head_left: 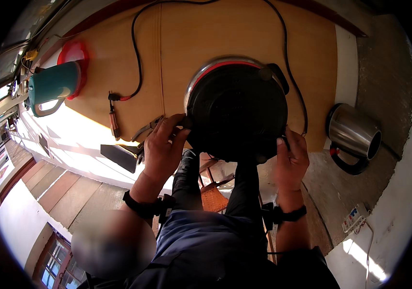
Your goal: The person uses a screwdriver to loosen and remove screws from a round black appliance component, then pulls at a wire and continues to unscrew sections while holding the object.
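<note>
Two hands steady a round black appliance at the near edge of a wooden table.

The left hand (163, 144) curls its fingers over the black appliance (237, 113) at its left rim, and the right hand (291, 156) presses closed fingers to its right rim, apparently bracing it upside down. Left of the appliance lie pliers (149, 127), a soldering iron (114, 120) and a teal kettle (54, 86); right of it, a steel kettle (353, 135) sits on the concrete floor. Sunlight crosses the wooden table (186, 43).
</note>
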`<state>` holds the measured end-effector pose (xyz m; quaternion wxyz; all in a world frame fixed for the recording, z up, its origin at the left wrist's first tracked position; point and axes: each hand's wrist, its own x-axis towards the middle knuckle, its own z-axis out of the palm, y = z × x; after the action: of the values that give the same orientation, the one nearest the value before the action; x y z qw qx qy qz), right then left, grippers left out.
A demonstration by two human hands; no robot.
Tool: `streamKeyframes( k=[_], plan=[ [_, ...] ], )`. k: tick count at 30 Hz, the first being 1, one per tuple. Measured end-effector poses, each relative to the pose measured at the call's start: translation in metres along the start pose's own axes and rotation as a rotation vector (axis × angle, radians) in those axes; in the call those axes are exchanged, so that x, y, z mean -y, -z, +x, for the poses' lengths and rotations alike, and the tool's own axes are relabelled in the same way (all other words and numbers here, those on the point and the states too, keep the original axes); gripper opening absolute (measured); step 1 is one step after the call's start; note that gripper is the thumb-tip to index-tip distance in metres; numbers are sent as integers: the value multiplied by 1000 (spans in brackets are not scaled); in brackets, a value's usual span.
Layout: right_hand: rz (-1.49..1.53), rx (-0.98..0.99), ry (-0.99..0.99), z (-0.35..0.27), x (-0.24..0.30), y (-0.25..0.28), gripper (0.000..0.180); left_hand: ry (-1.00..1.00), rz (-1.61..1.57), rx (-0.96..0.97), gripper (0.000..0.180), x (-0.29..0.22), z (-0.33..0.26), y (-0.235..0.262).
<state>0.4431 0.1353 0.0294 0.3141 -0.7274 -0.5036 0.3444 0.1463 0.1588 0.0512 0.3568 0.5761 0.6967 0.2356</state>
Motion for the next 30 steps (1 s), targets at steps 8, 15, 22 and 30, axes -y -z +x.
streamKeyframes(
  k=[8, 15, 22, 30],
  plan=[
    [1, -6, -23, -1, 2, -1, 26, 59, -134, -6, 33, 1, -3, -3],
    [34, 1, -42, -3, 1, -1, 33, 75, -161, -25, 32, 4, -3, -7],
    [49, 28, -111, -2, 6, -1, 35, 56, -124, -22, 31, 3, -2, -5],
    [22, 35, -82, -2, 0, 0, 35, 78, -160, -29, 29, 8, -2, -8]
  ],
)
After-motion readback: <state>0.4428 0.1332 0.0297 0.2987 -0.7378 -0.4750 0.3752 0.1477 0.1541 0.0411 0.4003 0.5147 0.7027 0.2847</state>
